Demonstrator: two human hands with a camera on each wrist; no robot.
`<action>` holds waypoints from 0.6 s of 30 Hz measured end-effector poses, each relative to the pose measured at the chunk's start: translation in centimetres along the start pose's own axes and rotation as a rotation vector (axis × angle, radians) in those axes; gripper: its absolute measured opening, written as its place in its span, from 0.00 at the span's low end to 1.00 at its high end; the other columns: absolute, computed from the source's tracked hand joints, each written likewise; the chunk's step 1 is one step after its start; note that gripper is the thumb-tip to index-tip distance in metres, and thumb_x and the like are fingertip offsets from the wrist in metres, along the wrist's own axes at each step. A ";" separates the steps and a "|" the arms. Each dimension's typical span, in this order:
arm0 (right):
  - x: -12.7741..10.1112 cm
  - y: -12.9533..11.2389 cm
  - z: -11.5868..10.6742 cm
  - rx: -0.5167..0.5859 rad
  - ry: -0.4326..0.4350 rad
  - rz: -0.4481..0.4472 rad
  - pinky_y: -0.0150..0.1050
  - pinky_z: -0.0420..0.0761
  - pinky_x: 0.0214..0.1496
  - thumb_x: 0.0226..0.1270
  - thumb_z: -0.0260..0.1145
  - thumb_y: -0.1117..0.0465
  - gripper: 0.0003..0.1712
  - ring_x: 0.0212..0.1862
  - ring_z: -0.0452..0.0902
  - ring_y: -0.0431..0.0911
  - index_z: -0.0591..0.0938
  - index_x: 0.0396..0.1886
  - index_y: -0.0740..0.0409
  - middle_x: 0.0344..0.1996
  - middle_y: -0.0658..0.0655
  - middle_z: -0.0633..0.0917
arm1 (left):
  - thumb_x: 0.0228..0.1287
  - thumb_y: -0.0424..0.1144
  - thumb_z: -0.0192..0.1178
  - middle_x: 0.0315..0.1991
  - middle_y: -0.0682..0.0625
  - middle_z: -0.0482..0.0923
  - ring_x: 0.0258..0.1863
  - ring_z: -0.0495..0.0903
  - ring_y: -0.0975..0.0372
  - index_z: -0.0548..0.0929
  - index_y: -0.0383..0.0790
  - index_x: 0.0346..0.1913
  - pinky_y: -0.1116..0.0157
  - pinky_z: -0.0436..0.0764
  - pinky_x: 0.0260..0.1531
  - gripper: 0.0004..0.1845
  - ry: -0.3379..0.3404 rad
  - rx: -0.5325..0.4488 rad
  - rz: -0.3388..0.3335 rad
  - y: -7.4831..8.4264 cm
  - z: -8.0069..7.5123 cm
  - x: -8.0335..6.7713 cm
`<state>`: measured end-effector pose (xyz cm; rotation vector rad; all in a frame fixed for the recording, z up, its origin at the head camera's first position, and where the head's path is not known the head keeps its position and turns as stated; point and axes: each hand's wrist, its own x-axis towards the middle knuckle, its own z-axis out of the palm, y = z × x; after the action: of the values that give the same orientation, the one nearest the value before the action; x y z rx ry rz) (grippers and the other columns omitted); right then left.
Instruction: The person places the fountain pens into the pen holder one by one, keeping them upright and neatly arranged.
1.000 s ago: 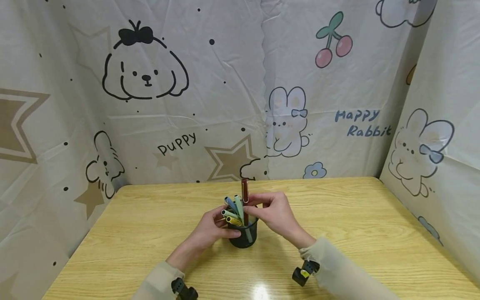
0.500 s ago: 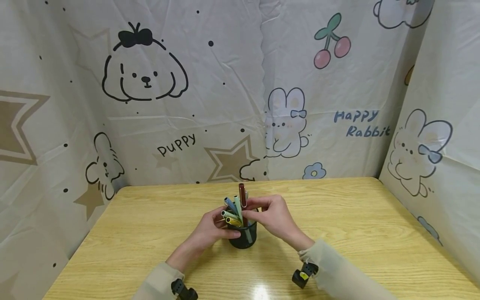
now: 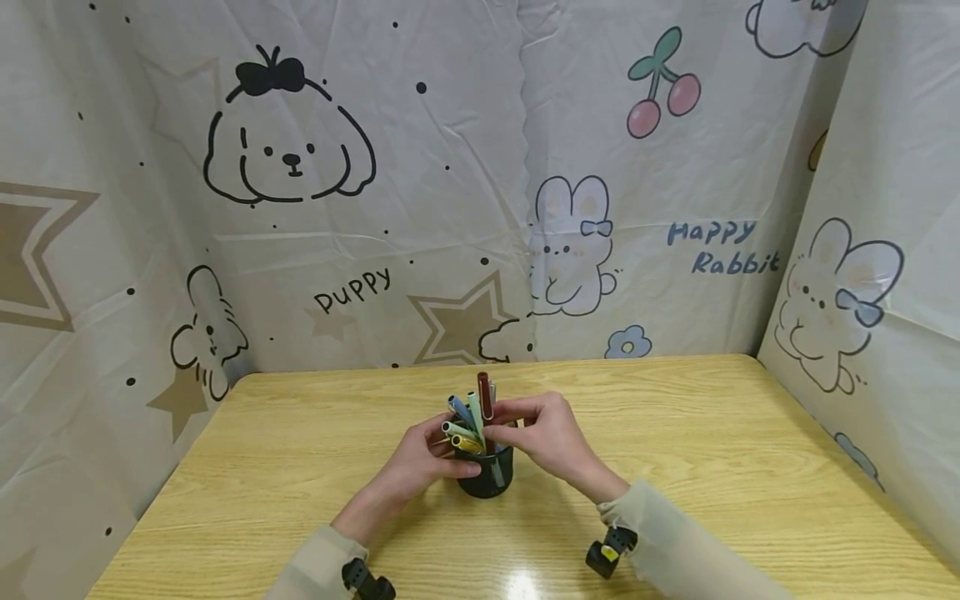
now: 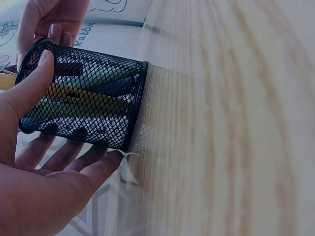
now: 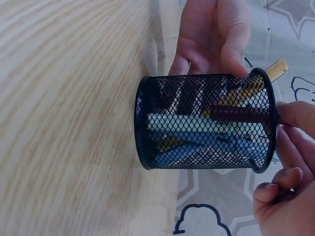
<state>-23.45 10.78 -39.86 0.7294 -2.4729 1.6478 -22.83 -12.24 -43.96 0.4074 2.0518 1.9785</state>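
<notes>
A pale wooden desk (image 3: 712, 467) with cartoon-printed cloth (image 3: 450, 183) hung along its far edge, left edge and right edge, showing puppies, rabbits, stars and cherries

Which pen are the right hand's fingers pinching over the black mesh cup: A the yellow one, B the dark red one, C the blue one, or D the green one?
B: the right hand pinches the dark red pen, which stands tallest in the black mesh pen cup.

Black wire-mesh pen cup (image 3: 489, 475) standing upright mid-table, bristling with pastel pens. Dark red pen (image 3: 485, 398) sticking up near-vertical, lower end sitting inside the cup.
</notes>
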 end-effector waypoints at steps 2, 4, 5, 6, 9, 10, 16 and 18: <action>0.0 0.0 0.0 0.006 -0.005 -0.008 0.30 0.67 0.25 0.64 0.80 0.60 0.12 0.30 0.78 0.50 0.94 0.46 0.56 0.36 0.48 0.92 | 0.60 0.27 0.77 0.69 0.39 0.76 0.69 0.75 0.45 0.70 0.35 0.77 0.51 0.75 0.69 0.42 -0.001 0.001 0.002 0.0 0.0 0.0; 0.0 0.0 0.0 0.012 -0.008 -0.017 0.30 0.67 0.25 0.64 0.80 0.60 0.12 0.31 0.80 0.51 0.94 0.46 0.56 0.36 0.48 0.92 | 0.60 0.27 0.77 0.69 0.39 0.76 0.69 0.75 0.45 0.70 0.35 0.77 0.51 0.75 0.68 0.42 -0.003 0.000 0.004 -0.1 0.0 0.0; 0.0 0.0 0.0 0.013 -0.009 -0.021 0.30 0.67 0.25 0.64 0.80 0.60 0.12 0.32 0.80 0.51 0.94 0.46 0.56 0.36 0.48 0.92 | 0.60 0.27 0.77 0.69 0.39 0.76 0.69 0.75 0.45 0.70 0.35 0.77 0.52 0.75 0.68 0.42 -0.004 0.000 0.005 -0.1 0.0 0.0; 0.0 0.0 0.0 0.014 -0.009 -0.022 0.30 0.67 0.25 0.64 0.80 0.60 0.12 0.32 0.80 0.51 0.94 0.46 0.56 0.36 0.48 0.92 | 0.60 0.27 0.77 0.69 0.39 0.76 0.69 0.75 0.45 0.70 0.35 0.77 0.52 0.76 0.68 0.42 -0.004 0.000 0.006 -0.1 0.0 0.0; 0.0 0.1 0.0 0.019 -0.010 -0.027 0.29 0.67 0.24 0.64 0.80 0.60 0.12 0.33 0.82 0.49 0.94 0.46 0.57 0.36 0.48 0.92 | 0.60 0.27 0.77 0.69 0.38 0.76 0.69 0.75 0.45 0.70 0.35 0.77 0.52 0.76 0.68 0.43 -0.003 0.001 0.004 -0.1 0.1 0.0; 0.0 0.2 0.0 0.021 -0.010 -0.028 0.29 0.68 0.24 0.64 0.80 0.60 0.12 0.34 0.83 0.49 0.94 0.47 0.57 0.36 0.49 0.92 | 0.60 0.27 0.77 0.69 0.38 0.76 0.69 0.76 0.45 0.70 0.35 0.77 0.52 0.76 0.68 0.43 -0.002 0.003 0.003 0.0 0.1 0.0; -0.1 0.3 0.1 0.021 -0.012 -0.019 0.29 0.70 0.25 0.63 0.81 0.60 0.12 0.32 0.83 0.44 0.94 0.46 0.56 0.36 0.48 0.93 | 0.60 0.27 0.77 0.68 0.39 0.77 0.68 0.76 0.45 0.71 0.35 0.77 0.52 0.76 0.68 0.42 0.004 0.003 0.001 0.1 0.2 -0.1; -0.1 0.4 0.0 0.008 -0.009 -0.005 0.29 0.68 0.24 0.63 0.81 0.59 0.11 0.29 0.78 0.42 0.94 0.45 0.55 0.36 0.48 0.92 | 0.59 0.27 0.77 0.68 0.39 0.78 0.68 0.77 0.45 0.71 0.36 0.77 0.52 0.76 0.68 0.42 0.007 0.008 0.003 0.1 0.2 -0.1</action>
<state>-23.52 10.91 -40.29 0.7447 -2.4699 1.6580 -22.66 -12.14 -43.88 0.4059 2.0649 1.9770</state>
